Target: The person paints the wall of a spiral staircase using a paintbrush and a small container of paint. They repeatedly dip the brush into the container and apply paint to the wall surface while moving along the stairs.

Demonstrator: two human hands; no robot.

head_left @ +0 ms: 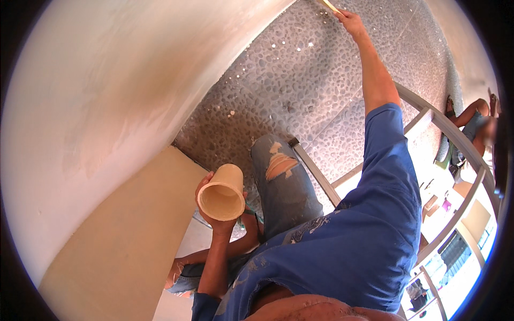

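My left hand (218,222) is wrapped round a cream-coloured cup-shaped container (227,179), its round mouth tilted toward me and its inside coated in the same pale colour. My right arm is stretched far out toward the upper edge. In my right hand (350,22) is a slim tool with a pale yellow handle (331,6); its far end is cut off by the picture's edge, so I cannot tell its kind. Beneath the container and to its right is my bent knee in torn jeans (284,176).
A pale, patchy wall (134,69) rises at the left, with a tan panel (134,203) below it. The pebbled floor (300,80) has white spots. A metal ladder-like frame (455,128) curves along the right. Beyond it, a person (474,120) sits near the far wall.
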